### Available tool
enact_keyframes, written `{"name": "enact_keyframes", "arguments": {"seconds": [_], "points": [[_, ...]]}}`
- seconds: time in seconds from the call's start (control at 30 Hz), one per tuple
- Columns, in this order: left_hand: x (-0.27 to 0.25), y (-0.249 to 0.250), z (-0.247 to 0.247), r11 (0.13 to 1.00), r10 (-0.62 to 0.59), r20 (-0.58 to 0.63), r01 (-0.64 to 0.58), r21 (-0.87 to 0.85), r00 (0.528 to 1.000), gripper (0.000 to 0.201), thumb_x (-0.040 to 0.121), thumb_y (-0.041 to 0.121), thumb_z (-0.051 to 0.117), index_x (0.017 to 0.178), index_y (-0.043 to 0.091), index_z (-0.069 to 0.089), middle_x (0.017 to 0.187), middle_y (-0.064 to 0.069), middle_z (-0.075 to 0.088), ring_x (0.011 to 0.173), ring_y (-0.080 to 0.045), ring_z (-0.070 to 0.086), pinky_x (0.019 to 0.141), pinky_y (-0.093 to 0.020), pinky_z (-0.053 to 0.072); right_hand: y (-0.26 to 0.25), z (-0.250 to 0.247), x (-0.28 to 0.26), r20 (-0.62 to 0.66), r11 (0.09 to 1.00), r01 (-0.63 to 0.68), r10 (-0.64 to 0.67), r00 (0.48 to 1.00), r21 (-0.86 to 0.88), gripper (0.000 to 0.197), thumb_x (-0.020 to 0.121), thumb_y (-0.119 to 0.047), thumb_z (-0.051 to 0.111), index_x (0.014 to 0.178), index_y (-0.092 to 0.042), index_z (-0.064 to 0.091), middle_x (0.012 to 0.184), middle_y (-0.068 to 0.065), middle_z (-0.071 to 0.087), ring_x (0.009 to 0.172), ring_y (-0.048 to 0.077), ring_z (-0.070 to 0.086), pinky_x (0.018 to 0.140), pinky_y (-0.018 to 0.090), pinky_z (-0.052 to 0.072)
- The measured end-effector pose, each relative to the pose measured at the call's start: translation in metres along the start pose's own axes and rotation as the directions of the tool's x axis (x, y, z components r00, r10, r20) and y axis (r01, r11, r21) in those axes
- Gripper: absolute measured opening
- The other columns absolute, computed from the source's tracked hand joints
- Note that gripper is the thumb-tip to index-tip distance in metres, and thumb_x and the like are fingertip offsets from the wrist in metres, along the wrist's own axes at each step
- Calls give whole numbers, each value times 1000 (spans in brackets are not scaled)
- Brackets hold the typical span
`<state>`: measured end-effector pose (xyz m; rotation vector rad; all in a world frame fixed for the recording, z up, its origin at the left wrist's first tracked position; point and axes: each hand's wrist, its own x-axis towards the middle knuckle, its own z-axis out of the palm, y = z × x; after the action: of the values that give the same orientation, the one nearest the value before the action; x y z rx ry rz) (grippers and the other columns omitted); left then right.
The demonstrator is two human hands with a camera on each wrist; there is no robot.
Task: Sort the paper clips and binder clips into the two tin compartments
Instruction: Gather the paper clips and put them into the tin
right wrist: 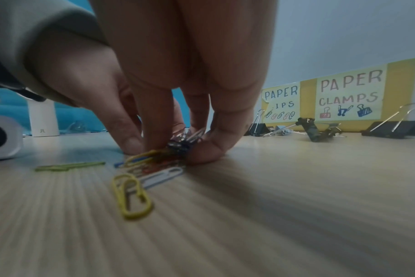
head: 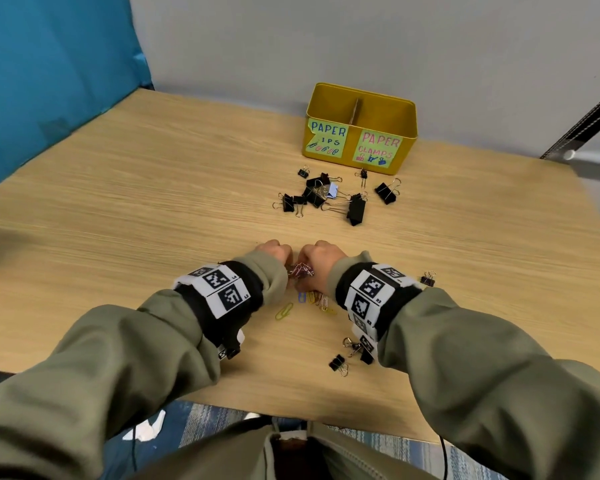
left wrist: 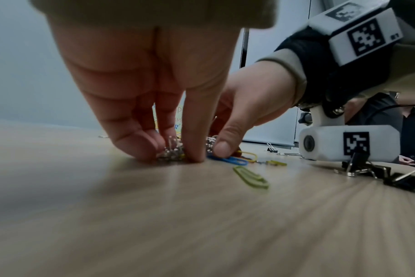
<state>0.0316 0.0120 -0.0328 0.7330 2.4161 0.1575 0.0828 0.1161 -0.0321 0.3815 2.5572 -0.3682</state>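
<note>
Wooden tabletop | left hand, right hand both pinching heap of coloured wire paper clips | risk: linked clips snag, spilling before yellow tin.

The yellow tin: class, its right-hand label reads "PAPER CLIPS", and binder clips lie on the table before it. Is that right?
Not quite. The yellow tin has "PAPER CLAMPS" on its right-hand label, as the right wrist view shows. The binder clips do lie on the table before it.
</note>
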Motion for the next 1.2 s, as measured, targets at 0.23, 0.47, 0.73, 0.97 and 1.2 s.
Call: {"name": "enact_keyframes", "arguments": {"seconds": [0.23,0.47,0.73,0.97,1.2], "points": [[4,8,-7,998,-32,74,29,47,997,40,96,10,44,135,4,44,136,-18,48,126,-30,46,101,-29,37,-1,2,14,-23,999,1,-2,1000,-32,31,86,-20,58,118,-20,56,122,6,51,122,24,48,104,51,35],[14,6,-15,976,-116,99,132,-173,988,34,94,6,45,126,3,55,102,-10,51,90,-17,44,78,-21,33,9,-12,23,-40,992,-36,41,998,118,20,82,-24,68,102,-24,69,104,0,64,105,19,54,105,47,39],[24,-10,-25,834,-7,96,59,-548,995,9,89,-4,54,93,-1,61,69,-3,56,66,-16,56,60,-20,53,34,-31,34,29,802,-46,36,999,596,26,79,-5,71,105,-2,69,68,-1,61,58,10,56,75,27,56],[65,1,-87,723,71,-106,-125,-679,992,26,86,-8,56,69,11,53,65,-8,56,47,-9,59,62,-25,55,49,-110,52,-146,643,93,29,989,760,9,81,6,65,82,-3,67,49,-9,66,41,0,59,42,7,49],[131,38,-191,659,42,-316,-264,-704,948,37,86,-19,49,60,8,44,27,1,52,21,-3,50,32,-16,47,55,-214,98,-365,533,259,101,925,806,15,83,10,61,97,7,62,41,-10,62,34,-4,57,40,10,49]]}}
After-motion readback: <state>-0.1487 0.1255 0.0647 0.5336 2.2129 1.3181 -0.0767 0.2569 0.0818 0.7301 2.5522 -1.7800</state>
